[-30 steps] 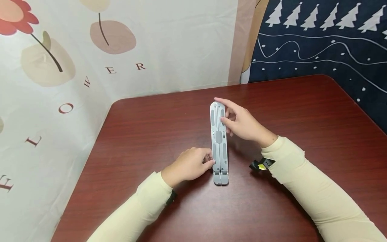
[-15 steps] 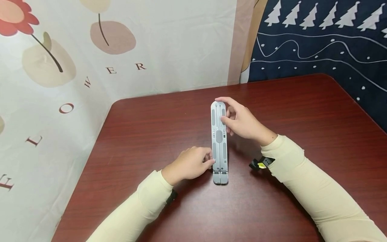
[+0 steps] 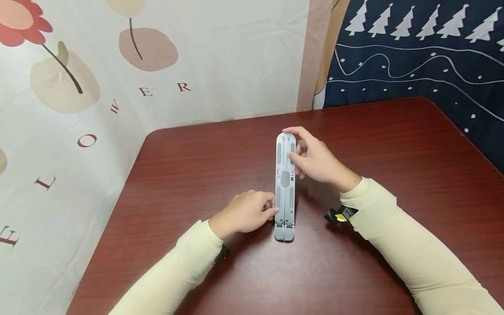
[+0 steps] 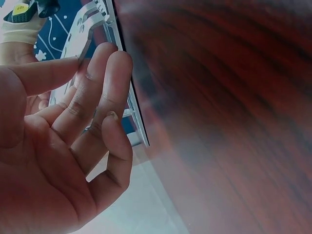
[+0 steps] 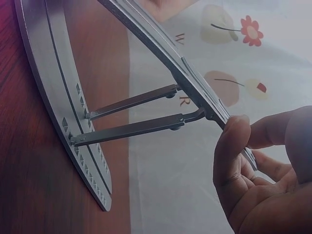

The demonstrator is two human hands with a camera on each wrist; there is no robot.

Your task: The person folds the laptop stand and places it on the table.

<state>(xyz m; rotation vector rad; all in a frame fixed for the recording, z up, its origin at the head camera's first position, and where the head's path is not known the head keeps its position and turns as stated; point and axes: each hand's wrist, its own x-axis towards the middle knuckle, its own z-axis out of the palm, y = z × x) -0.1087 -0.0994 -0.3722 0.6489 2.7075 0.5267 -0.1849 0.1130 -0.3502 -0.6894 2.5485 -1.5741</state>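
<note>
A silver folding laptop stand [image 3: 285,192], its two long halves side by side, stands near the middle of the table [image 3: 189,166]. My left hand [image 3: 245,212] pinches its lower left edge between thumb and bent fingers. At the far end, my right hand [image 3: 315,161] grips the right edge, the index finger over the rounded top. In the right wrist view the top plate [image 5: 156,44] slants up from the notched base [image 5: 53,83], propped by two support arms [image 5: 131,129]. Part of the stand is hidden behind my left fingers in the left wrist view.
A white cloth with flower prints [image 3: 236,61] hangs along the left and back edges of the table. Dark blue cloth with white trees [image 3: 413,65] hangs at the back right. A black wrist strap [image 3: 341,214] is on the right wrist.
The stand has turned slightly, its top end shifting a little right and its near end a little left. Both hands keep their hold on it.
</note>
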